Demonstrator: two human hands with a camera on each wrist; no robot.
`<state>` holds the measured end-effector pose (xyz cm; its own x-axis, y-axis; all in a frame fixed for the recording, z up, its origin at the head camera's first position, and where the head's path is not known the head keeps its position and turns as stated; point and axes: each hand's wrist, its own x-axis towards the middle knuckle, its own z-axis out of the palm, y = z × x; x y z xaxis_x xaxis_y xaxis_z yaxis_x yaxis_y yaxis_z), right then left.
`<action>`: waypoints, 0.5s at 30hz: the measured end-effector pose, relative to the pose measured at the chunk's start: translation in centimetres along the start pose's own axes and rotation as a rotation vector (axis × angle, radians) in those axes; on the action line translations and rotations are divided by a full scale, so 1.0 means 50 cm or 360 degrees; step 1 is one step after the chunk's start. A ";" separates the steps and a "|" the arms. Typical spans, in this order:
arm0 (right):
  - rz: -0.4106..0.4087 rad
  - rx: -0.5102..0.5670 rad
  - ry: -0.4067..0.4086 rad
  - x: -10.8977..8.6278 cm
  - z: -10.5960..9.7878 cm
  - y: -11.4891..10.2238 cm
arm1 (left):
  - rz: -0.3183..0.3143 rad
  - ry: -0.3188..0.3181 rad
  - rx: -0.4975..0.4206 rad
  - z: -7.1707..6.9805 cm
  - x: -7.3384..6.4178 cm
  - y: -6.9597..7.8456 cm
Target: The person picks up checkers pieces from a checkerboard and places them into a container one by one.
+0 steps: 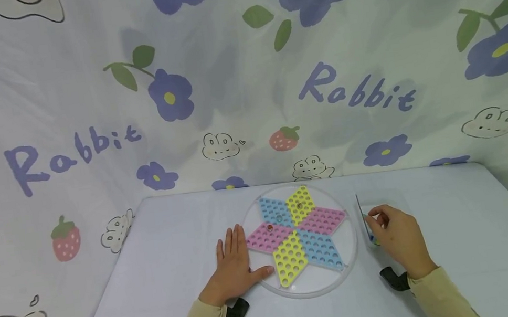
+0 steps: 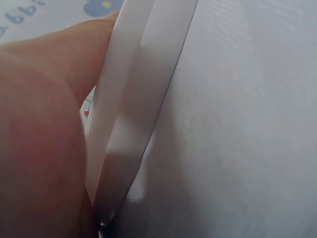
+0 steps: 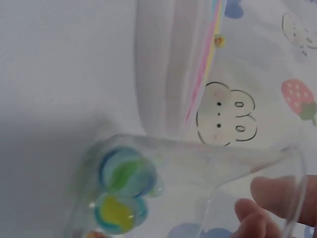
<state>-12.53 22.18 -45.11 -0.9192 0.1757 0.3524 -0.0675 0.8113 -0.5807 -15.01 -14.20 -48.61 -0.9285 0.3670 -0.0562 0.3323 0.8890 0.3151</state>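
Note:
A round Chinese checkers board (image 1: 311, 293) with pink, yellow and blue star points lies on the table. Marbles sit in it: a reddish one (image 1: 269, 228), a clear one (image 1: 279, 219) and one on yellow (image 1: 300, 205). Against its left rim rests my left hand (image 1: 234, 269), fingers straight, thumb over the edge. To the right stands a clear plastic container (image 3: 247, 153) holding several marbles, among them a blue-green one (image 3: 126, 173) and a yellow-teal one (image 3: 119, 213). My right hand (image 1: 402, 238) has its bent fingertips (image 3: 270, 193) at the container's mouth, apart from those marbles; nothing shows between them.
The white table (image 1: 154, 276) ends at the back against a printed curtain (image 1: 244, 75) with flowers, rabbits and strawberries. Black wrist-worn pieces show below the left hand (image 1: 237, 311) and below the right hand (image 1: 394, 278).

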 end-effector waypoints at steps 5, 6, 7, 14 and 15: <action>-0.0032 0.0184 0.0041 0.005 0.001 -0.029 | 0.0002 -0.0013 -0.0036 -0.007 -0.005 0.004; -0.0041 0.0220 0.0036 0.007 0.002 -0.036 | 0.0002 -0.0014 -0.0044 -0.009 -0.006 0.005; -0.0051 0.0255 0.0028 0.009 0.004 -0.044 | 0.0003 -0.0012 -0.0049 -0.009 -0.006 0.005; -0.0135 0.0317 -0.0003 0.032 0.022 -0.091 | -0.0009 -0.0018 -0.0032 -0.008 -0.005 0.005; -0.0139 0.0322 -0.0012 0.035 0.026 -0.096 | -0.0010 -0.0017 -0.0033 -0.009 -0.005 0.005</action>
<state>-14.34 17.89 -42.65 -0.9091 0.1050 0.4031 -0.2230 0.6947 -0.6839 -14.75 -14.19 -48.07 -0.9287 0.3645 -0.0685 0.3229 0.8855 0.3341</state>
